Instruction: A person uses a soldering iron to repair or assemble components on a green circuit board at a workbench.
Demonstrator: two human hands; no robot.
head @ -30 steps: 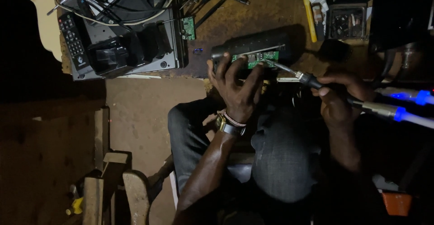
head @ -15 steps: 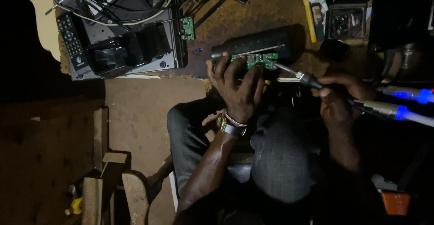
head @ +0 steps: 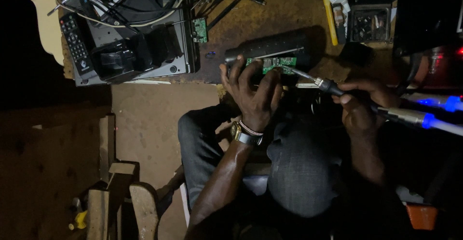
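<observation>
**Soldering iron meets circuit board on a cluttered repair surface**

Seen from above in dim light, a seated person's knees in grey trousers [head: 299, 172] fill the lower middle of the frame. Above them, the left hand [head: 253, 93], with a wristwatch [head: 246, 135] and a beaded band at the wrist, rests with its fingers [head: 236, 71] spread over the near edge of a green circuit board [head: 275, 65], pressing it down at centre frame. To the right, the right hand [head: 359, 105] has its fingers closed around the handle of a soldering iron [head: 333, 86], whose thin metal tip reaches left and touches the board's right end. The iron's blue-lit rear [head: 439, 119] trails toward the right edge.

The board lies against a dark cylindrical casing [head: 270, 47] on the brown, worn surface [head: 289, 8]. Further back, at upper left, a black remote control [head: 74, 42] lies on a grey electronics unit [head: 140, 52] draped with cables, with a second small green board [head: 199, 30] at its right edge. A yellow pencil-like stick [head: 330, 13] and a small tray of parts [head: 369, 23] sit at upper right.
</observation>
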